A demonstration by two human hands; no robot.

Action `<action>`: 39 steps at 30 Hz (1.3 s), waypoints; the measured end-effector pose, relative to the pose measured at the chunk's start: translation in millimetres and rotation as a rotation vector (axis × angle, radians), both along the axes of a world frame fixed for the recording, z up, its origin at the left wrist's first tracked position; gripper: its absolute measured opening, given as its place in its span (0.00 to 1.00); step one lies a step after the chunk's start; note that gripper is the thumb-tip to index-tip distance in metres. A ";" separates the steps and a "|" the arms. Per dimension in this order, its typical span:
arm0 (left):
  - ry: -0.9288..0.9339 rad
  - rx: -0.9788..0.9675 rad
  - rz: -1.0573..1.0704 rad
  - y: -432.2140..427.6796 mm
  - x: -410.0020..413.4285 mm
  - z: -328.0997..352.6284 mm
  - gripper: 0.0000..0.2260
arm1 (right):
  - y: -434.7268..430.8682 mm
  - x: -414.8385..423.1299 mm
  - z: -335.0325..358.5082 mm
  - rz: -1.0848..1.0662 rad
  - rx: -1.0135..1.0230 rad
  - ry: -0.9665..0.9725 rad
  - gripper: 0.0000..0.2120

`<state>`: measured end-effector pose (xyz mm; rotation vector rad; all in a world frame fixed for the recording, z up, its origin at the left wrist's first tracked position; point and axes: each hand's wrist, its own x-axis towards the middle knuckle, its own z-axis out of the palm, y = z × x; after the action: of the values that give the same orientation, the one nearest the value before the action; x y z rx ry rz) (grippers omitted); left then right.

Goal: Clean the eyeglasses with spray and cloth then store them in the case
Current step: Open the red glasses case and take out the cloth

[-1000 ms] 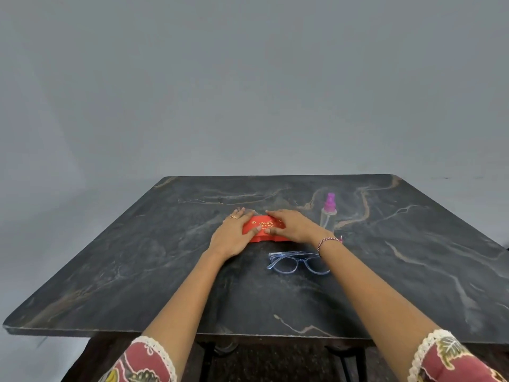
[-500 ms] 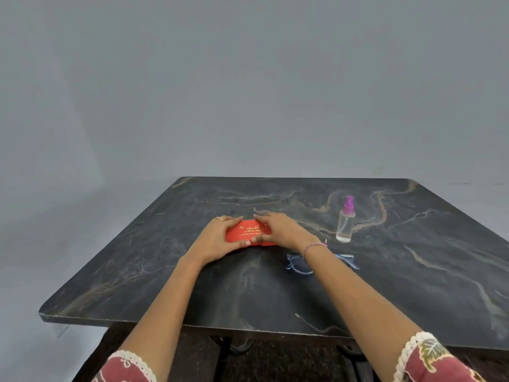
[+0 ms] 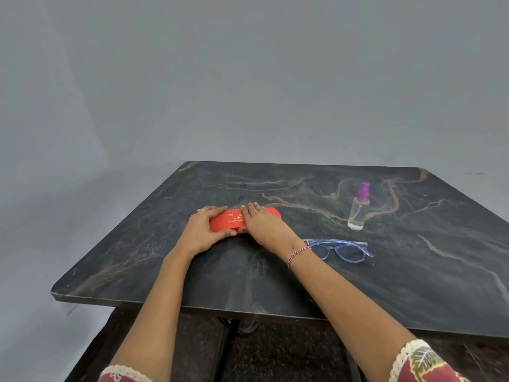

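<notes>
A red glasses case (image 3: 230,219) with gold lettering lies closed on the dark marble table (image 3: 303,271). My left hand (image 3: 202,232) grips its left end, thumb along the near side. My right hand (image 3: 265,226) covers its right half, fingers over the top. Blue-framed eyeglasses (image 3: 344,250) lie on the table just right of my right wrist, partly hidden by it. A clear spray bottle (image 3: 359,209) with a purple cap stands upright beyond the glasses. No cloth is in view.
The table's near edge (image 3: 220,308) runs across the bottom, its left corner close to my left forearm. A grey wall stands behind. Dark floor and table legs show below the edge.
The view has swung left, so the table and objects sit further right in frame. Both hands stay on the red case; the glasses and bottle have not moved on the table.
</notes>
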<state>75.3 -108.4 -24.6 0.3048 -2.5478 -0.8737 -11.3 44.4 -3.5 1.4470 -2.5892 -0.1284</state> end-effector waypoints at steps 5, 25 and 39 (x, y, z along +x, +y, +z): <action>-0.005 0.009 -0.002 -0.3 -2.4 1.1 0.33 | 1.9 0.1 -2.3 0.044 -0.046 0.116 0.23; 0.072 0.106 -0.025 -5.5 -2.4 -9.1 0.58 | -21.4 -37.3 46.1 0.019 -0.607 -0.078 0.08; 0.044 0.136 0.037 3.7 7.0 -2.2 0.52 | 9.3 -18.7 7.8 -0.143 -0.250 0.058 0.14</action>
<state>82.3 -104.7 -26.8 0.3685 -2.4400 -1.0306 -30.0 53.7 4.3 1.1569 -2.5518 0.1292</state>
